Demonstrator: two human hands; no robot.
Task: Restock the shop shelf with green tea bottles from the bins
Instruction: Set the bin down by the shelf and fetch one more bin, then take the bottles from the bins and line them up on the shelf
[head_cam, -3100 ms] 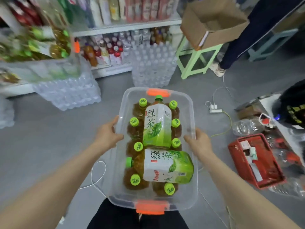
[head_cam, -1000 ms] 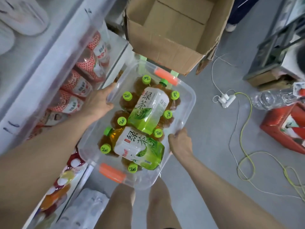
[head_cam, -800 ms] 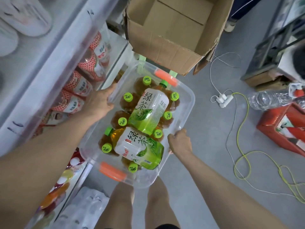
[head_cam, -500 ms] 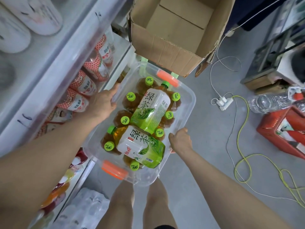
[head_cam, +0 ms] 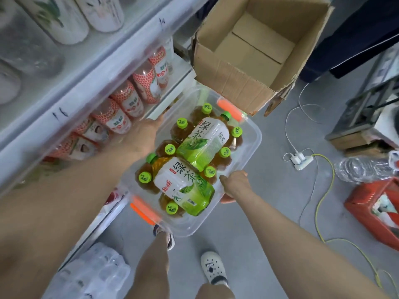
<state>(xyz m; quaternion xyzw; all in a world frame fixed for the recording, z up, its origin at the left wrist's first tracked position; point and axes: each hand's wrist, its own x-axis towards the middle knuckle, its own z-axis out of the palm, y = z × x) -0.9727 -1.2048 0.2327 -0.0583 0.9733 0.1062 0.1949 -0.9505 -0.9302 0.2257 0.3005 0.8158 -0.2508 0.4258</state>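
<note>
the shelf [head_cam: 71, 87] is now close on the left, as the load has come off the open floor. the cardboard box [head_cam: 244, 78] is just past the far end of the bin [head_cam: 257, 137]. every one of the green tea bottles [head_cam: 203, 143] is in the bin, two lying loose on top. the left grip [head_cam: 140, 139] and right grip [head_cam: 234, 184] clamp its long rims. a tilt or a knock against the box could roll the loose two out.

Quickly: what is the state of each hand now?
Left hand: holds the clear bin by its shelf-side rim.
Right hand: grips the clear bin at its opposite rim.
</note>
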